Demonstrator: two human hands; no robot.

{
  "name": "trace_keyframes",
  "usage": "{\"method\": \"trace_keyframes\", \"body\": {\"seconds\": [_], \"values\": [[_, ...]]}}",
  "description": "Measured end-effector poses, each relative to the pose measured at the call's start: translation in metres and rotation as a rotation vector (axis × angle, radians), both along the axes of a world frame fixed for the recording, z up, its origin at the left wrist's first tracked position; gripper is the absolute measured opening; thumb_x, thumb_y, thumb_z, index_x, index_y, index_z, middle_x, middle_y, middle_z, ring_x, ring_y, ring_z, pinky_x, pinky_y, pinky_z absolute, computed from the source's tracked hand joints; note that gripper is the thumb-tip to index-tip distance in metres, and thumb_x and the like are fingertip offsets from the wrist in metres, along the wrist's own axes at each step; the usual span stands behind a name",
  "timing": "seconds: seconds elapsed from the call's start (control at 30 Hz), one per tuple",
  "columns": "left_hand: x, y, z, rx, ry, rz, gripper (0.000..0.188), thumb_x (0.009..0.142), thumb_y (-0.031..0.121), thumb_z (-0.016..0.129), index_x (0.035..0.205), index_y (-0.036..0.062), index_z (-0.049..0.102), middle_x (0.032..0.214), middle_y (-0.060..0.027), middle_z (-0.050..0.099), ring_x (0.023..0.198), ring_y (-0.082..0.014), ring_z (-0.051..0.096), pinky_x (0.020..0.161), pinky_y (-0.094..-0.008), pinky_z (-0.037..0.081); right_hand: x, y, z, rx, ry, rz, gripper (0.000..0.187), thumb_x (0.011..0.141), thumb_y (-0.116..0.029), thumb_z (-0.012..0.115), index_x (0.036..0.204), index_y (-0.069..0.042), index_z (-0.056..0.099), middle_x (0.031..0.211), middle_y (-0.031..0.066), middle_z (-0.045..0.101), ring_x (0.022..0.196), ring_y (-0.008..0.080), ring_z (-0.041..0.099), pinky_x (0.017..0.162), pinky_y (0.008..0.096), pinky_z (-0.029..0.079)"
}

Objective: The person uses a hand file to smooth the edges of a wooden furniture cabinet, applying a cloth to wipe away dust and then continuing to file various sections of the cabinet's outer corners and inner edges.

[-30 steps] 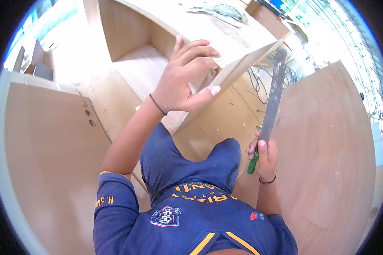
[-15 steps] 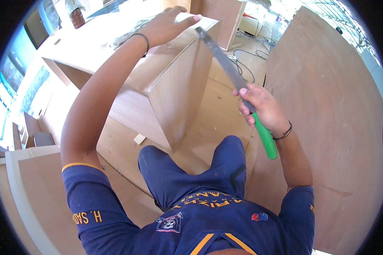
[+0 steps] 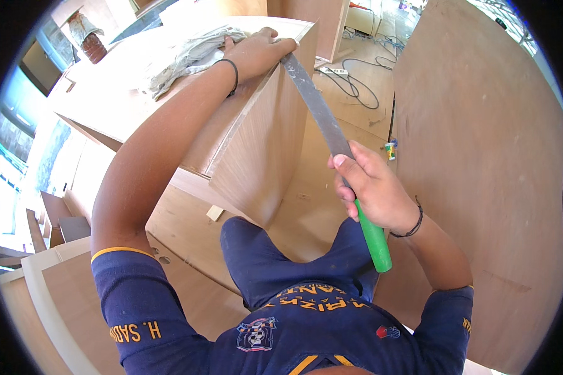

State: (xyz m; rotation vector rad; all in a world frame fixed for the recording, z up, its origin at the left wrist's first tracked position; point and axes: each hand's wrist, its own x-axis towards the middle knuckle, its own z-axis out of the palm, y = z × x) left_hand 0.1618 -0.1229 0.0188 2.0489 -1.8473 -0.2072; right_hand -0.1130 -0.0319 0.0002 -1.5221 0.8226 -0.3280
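Head view: green-handled metal file (image 3: 316, 100) is gripped in right hand (image 3: 378, 190), tip at cabinet's (image 3: 263, 144) right top edge, toward far corner. Left hand (image 3: 256, 53) is laid there beside tip; whether tip is pinched cannot be told. Tip, earlier apart from left hand, is now brought against it; blade seems better steadied. Crumpled cloth (image 3: 184, 59) is left lying on cabinet top.

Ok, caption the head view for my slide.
Right hand grips a file, its tip by the left hand on the cabinet.
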Motion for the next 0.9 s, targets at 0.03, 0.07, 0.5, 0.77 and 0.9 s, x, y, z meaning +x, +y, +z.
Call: {"method": "trace_keyframes", "body": {"seconds": [0.03, 0.07, 0.5, 0.77, 0.9], "values": [[0.001, -0.002, -0.003, -0.03, 0.031, 0.014, 0.071, 0.084, 0.059, 0.04, 0.133, 0.0098, 0.055, 0.147, -0.014, 0.044, 0.139, -0.0334, 0.038, 0.114, -0.0623, 0.0, 0.003, 0.001, -0.001, 0.022, -0.017, -0.011, 0.022, 0.102, -0.027, 0.04, 0.096, -0.007, 0.045, 0.064, -0.0003, 0.047, 0.044, 0.0083, 0.045, 0.043, 0.0252, 0.041], [0.005, -0.004, -0.007, -0.059, 0.061, 0.029, 0.07, 0.083, 0.058, 0.041, 0.131, 0.0084, 0.056, 0.144, -0.0146, 0.047, 0.136, -0.0336, 0.041, 0.114, -0.0615, 0.001, 0.006, 0.002, -0.002, 0.044, -0.035, -0.02, 0.022, 0.102, -0.027, 0.04, 0.096, -0.007, 0.045, 0.064, -0.0002, 0.047, 0.043, 0.0084, 0.045, 0.043, 0.0253, 0.04], [0.012, -0.009, -0.002, -0.111, 0.386, 0.051, 0.058, 0.081, 0.045, 0.066, 0.113, -0.003, 0.06, 0.099, -0.0131, 0.067, 0.081, -0.0171, 0.067, 0.075, -0.0305, 0.054, 0.056, 0.023, -0.034, 0.19, -0.324, -0.137, 0.025, 0.102, -0.029, 0.042, 0.104, -0.005, 0.047, 0.064, 0.0009, 0.045, 0.043, 0.0099, 0.044, 0.04, 0.0258, 0.039], [0.025, 0.003, -0.008, -0.117, 0.298, 0.059, 0.074, 0.074, 0.064, 0.069, 0.109, -0.001, 0.061, 0.095, -0.0106, 0.065, 0.088, -0.0177, 0.064, 0.079, -0.0296, 0.051, -0.004, -0.001, -0.017, 0.154, -0.197, 0.025, 0.025, 0.101, -0.026, 0.043, 0.107, -0.002, 0.05, 0.064, 0.0008, 0.049, 0.043, 0.0082, 0.046, 0.041, 0.0253, 0.04], [0.018, 0.004, -0.004, -0.114, 0.272, 0.036, 0.062, 0.084, 0.054, 0.062, 0.11, -0.0025, 0.061, 0.095, -0.0121, 0.067, 0.088, -0.0212, 0.065, 0.081, -0.0346, 0.051, 0.008, 0.018, -0.034, 0.189, -0.228, -0.03, 0.023, 0.102, -0.026, 0.041, 0.105, -0.004, 0.048, 0.064, 0.0008, 0.048, 0.043, 0.0085, 0.045, 0.041, 0.0251, 0.04]]}}
